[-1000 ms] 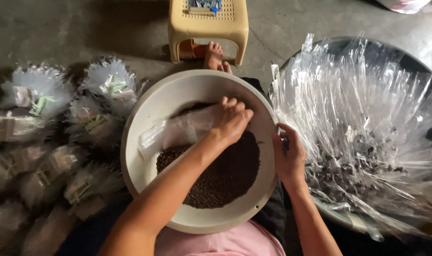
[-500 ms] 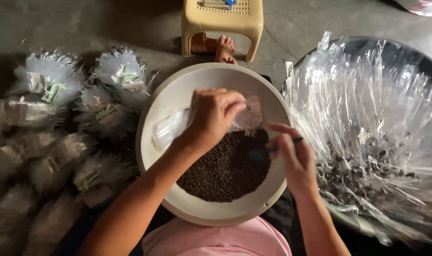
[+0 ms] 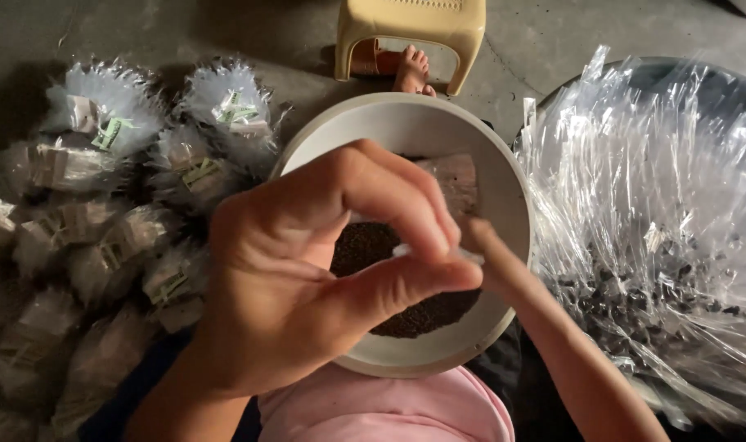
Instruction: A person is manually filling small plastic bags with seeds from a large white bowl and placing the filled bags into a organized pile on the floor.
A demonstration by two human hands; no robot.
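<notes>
My left hand (image 3: 324,270) is raised close to the camera. Its thumb and forefinger pinch the top of a small clear plastic bag (image 3: 459,184) that hangs over a white bowl (image 3: 406,110). The bowl rests on my lap and holds a heap of small dark seeds (image 3: 422,315). My right hand (image 3: 492,262) reaches in from the lower right and meets the left fingertips at the bag's mouth. Most of it is hidden behind the left hand, so its grip does not show.
Several filled, tied packets (image 3: 103,213) with paper labels lie piled on the left. A heap of empty clear bags (image 3: 651,205) fills a dark basin on the right. A yellow plastic stool (image 3: 414,24) stands beyond the bowl, with a person's bare foot (image 3: 410,69) under it.
My left hand has lifted the bag from the bowl up towards the camera. The right hand has moved in under it to the bag's mouth.
</notes>
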